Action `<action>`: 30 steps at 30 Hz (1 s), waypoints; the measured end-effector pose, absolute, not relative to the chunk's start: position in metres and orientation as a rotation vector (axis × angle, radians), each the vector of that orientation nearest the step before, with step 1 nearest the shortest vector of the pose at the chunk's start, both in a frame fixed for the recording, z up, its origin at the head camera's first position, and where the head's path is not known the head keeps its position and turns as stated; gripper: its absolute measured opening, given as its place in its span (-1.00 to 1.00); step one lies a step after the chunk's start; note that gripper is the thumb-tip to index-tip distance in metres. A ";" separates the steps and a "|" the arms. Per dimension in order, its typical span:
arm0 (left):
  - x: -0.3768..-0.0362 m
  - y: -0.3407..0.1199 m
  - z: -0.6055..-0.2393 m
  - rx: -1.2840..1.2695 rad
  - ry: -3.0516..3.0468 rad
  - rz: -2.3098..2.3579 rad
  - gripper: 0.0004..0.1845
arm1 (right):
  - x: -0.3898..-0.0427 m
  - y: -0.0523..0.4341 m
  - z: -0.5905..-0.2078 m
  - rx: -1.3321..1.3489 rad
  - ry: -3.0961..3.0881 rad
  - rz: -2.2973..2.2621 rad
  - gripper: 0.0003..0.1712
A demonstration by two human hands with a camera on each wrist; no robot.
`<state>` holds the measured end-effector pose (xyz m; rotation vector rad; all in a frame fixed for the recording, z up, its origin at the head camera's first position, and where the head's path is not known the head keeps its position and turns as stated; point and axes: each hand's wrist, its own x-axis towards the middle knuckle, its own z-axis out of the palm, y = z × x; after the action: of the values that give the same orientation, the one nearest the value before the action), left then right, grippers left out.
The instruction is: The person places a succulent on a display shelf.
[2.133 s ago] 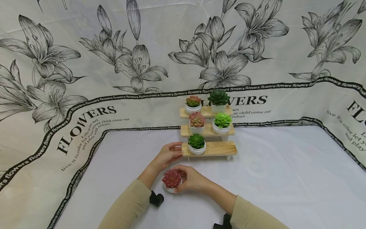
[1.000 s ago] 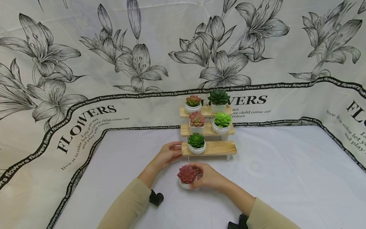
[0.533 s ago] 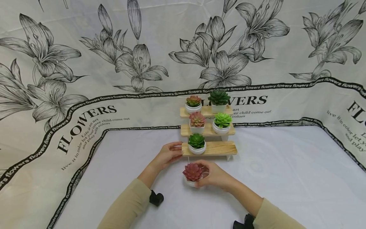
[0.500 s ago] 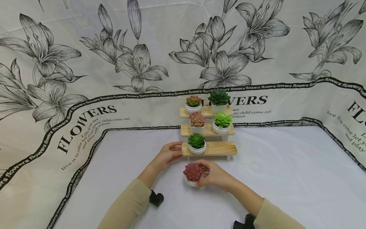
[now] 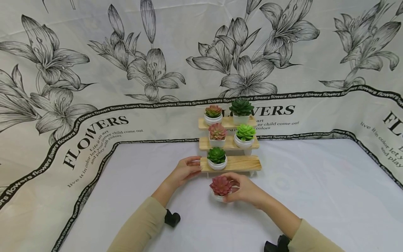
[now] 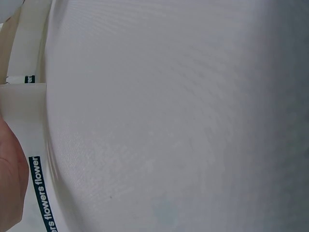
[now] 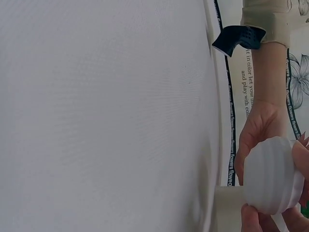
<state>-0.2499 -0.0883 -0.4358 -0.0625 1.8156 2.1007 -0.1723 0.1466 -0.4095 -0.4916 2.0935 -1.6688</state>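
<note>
In the head view, a dusky-red succulent in a round white pot hangs just in front of the bottom step of a three-step wooden plant stand. My right hand grips this pot from its right side, thumb and fingers around it. The right wrist view shows the white pot from below, held off the table. My left hand holds the left end of the bottom step. In the left wrist view only part of the left hand appears at the edge.
A green succulent stands on the left of the bottom step. On the middle step are a pink succulent and a light green one. The top step bears an orange-red succulent and a dark green one. White cloth covers the table.
My right hand has carried the red succulent rightward and slightly farther back, from left of the stand's front to before the bottom step. My left hand has stayed at the stand's left end.
</note>
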 end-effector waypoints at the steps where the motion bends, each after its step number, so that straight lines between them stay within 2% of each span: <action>1: -0.250 -0.088 -0.436 -0.063 1.816 2.101 -0.53 | -0.172 0.149 -0.408 -0.485 2.091 -1.670 -0.24; 10: -0.250 -0.088 -0.435 -0.085 1.830 2.086 -0.52 | -0.174 0.164 -0.403 -0.421 2.093 -1.683 -0.16; 30: -0.250 -0.088 -0.435 -0.096 1.828 2.081 -0.51 | -0.189 0.189 -0.390 -0.339 2.225 -1.715 -0.16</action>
<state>-0.2501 -0.0880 -0.4354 -0.0957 1.8275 2.0813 -0.1885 0.1894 -0.3898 -0.3388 2.2248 -1.7149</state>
